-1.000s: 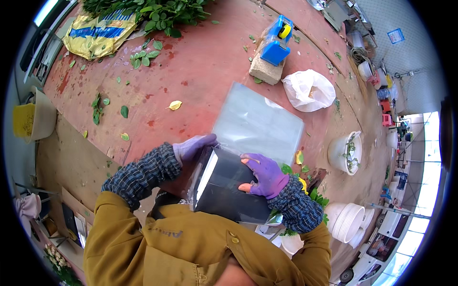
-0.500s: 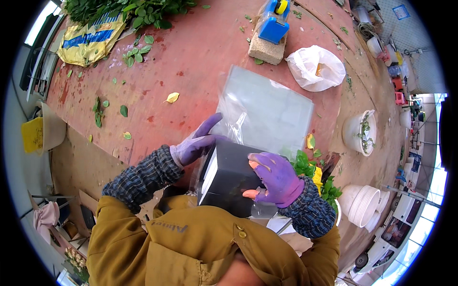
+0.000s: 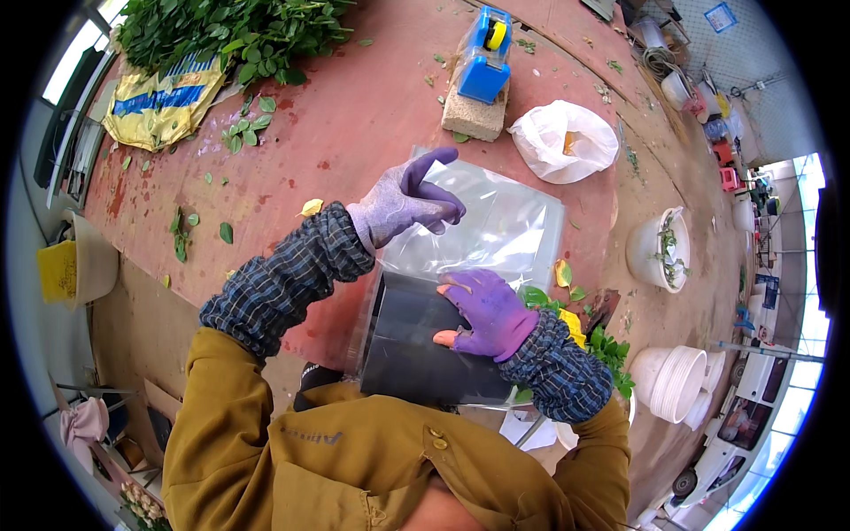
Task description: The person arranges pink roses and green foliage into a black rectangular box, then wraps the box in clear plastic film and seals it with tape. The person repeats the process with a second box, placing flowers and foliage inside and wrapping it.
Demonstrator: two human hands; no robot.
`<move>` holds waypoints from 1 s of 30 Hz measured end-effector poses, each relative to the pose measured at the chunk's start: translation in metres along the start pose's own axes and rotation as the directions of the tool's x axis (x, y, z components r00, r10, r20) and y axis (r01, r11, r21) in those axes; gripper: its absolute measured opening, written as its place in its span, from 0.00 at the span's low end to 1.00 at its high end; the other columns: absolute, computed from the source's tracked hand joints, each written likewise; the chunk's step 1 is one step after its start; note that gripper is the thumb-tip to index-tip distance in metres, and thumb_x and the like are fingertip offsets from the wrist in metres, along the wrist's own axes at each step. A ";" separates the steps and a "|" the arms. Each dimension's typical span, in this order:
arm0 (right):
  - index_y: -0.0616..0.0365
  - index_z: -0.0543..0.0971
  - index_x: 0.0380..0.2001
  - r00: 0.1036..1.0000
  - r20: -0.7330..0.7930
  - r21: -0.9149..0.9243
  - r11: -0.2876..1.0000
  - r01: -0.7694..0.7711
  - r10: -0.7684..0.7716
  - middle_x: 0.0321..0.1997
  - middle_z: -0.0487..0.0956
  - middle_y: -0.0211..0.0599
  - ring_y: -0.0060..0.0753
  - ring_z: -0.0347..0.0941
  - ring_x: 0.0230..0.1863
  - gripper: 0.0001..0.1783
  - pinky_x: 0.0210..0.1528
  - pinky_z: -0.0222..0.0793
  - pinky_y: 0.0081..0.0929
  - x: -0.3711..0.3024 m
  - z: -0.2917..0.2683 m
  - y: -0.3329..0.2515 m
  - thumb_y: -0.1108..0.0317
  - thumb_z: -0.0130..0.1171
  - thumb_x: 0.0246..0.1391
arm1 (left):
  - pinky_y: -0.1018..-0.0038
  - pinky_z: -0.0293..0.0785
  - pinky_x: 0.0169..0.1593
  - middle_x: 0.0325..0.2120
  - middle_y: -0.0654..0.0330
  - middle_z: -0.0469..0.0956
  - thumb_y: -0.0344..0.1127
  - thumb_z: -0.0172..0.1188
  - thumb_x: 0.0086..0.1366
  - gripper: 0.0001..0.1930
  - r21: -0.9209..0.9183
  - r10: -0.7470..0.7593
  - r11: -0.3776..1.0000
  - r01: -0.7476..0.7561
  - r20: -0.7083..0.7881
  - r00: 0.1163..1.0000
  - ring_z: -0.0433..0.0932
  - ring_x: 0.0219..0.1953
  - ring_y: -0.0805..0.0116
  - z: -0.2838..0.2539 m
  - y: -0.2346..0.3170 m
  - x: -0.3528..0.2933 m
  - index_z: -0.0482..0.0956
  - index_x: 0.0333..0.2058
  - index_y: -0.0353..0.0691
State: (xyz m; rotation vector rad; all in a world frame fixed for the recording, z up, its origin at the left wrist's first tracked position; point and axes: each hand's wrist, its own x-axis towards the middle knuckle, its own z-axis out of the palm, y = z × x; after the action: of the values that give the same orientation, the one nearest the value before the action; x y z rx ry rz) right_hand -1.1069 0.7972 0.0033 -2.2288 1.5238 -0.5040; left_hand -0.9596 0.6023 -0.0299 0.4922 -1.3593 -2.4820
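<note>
My left hand (image 3: 409, 200), in a pale purple glove, hovers over the clear plastic sheets (image 3: 505, 212); its fingers are apart and nothing shows between them. Flat on a black sheet (image 3: 416, 358) at the table's near edge lies my right hand (image 3: 489, 313), its purple glove leaving some fingertips bare. That hand is open, with thumb and fingers spread. The black sheet rests close to my body, overlapping the near part of the clear plastic. Where the clear layers pass over or under the black one, I cannot tell.
A blue tape dispenser (image 3: 485, 71) sits on a tan block (image 3: 476, 113), beside a white plastic bag (image 3: 567, 146). Leafy stems (image 3: 230, 35) cover the far left, by a yellow sack (image 3: 159, 111). White buckets (image 3: 657, 252) stand to the right. Loose leaves dot the red table (image 3: 283, 203).
My left hand has lifted off the black sheet's left edge and moved up and away over the clear plastic. The black sheet's raised left edge, which showed white, now lies flatter.
</note>
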 end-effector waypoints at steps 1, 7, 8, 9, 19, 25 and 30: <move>0.60 0.71 0.45 0.999 -0.044 -0.045 0.999 0.016 -0.018 0.50 0.72 0.45 0.50 0.68 0.50 0.35 0.53 0.64 0.43 0.007 -0.009 0.001 0.51 0.69 0.35 | 0.71 0.76 0.44 0.40 0.50 0.78 0.26 0.60 0.58 0.34 0.060 -0.014 0.998 0.015 -0.016 1.000 0.79 0.42 0.65 0.001 0.003 0.001 0.56 0.61 0.39; 0.55 0.71 0.48 0.951 -0.303 0.032 0.998 -0.055 0.062 0.47 0.73 0.38 0.46 0.68 0.51 0.33 0.60 0.56 0.43 0.042 -0.045 0.017 0.58 0.68 0.36 | 0.80 0.74 0.46 0.37 0.58 0.81 0.22 0.60 0.58 0.16 0.361 0.178 0.914 -0.186 0.056 0.983 0.78 0.42 0.76 0.022 0.000 -0.032 0.77 0.47 0.34; 0.53 0.71 0.49 0.985 -0.148 0.007 0.996 -0.091 0.091 0.46 0.74 0.37 0.45 0.68 0.51 0.32 0.61 0.54 0.43 0.041 -0.052 0.023 0.59 0.68 0.36 | 0.79 0.75 0.46 0.36 0.58 0.81 0.21 0.60 0.58 0.16 0.502 0.205 0.835 -0.226 0.098 0.974 0.78 0.41 0.75 0.024 0.005 -0.037 0.77 0.46 0.33; 0.52 0.71 0.49 0.993 0.014 -0.012 0.993 -0.119 0.119 0.44 0.75 0.35 0.43 0.68 0.51 0.32 0.62 0.53 0.44 0.037 -0.057 0.027 0.60 0.67 0.36 | 0.79 0.75 0.46 0.36 0.58 0.81 0.21 0.59 0.58 0.15 0.536 0.250 0.804 -0.259 0.092 0.964 0.78 0.41 0.75 0.025 0.006 -0.043 0.77 0.46 0.33; 0.52 0.73 0.27 0.967 -0.192 -0.423 0.875 -0.236 0.168 0.28 0.73 0.34 0.40 0.69 0.34 0.13 0.43 0.64 0.40 -0.120 -0.078 0.036 0.66 0.64 0.35 | 0.71 0.78 0.35 0.30 0.59 0.81 0.27 0.65 0.46 0.14 0.807 0.470 0.010 -0.590 0.517 0.715 0.81 0.33 0.60 0.040 0.009 -0.078 0.79 0.35 0.38; 0.53 0.73 0.32 0.954 -0.059 -0.459 0.840 -0.288 0.295 0.35 0.73 0.34 0.39 0.67 0.44 0.22 0.52 0.60 0.41 -0.120 -0.075 -0.042 0.59 0.68 0.31 | 0.70 0.78 0.34 0.30 0.64 0.80 0.29 0.65 0.46 0.12 0.734 0.458 -0.213 -0.645 0.658 0.598 0.81 0.33 0.63 0.033 -0.008 -0.103 0.80 0.33 0.42; 0.56 0.72 0.32 0.968 -0.243 -0.277 0.953 -0.125 0.056 0.40 0.72 0.37 0.45 0.66 0.47 0.27 0.52 0.61 0.44 -0.040 -0.055 -0.085 0.54 0.70 0.28 | 0.69 0.78 0.37 0.31 0.64 0.80 0.29 0.65 0.46 0.12 0.730 0.460 -0.274 -0.626 0.671 0.581 0.81 0.36 0.64 0.033 -0.009 -0.108 0.80 0.33 0.42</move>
State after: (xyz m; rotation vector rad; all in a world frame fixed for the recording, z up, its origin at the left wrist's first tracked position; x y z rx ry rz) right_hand -1.0804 0.8566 0.0910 -2.3671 1.9223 -0.5609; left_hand -0.8760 0.6746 -0.0034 -0.2013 -2.4332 -0.4055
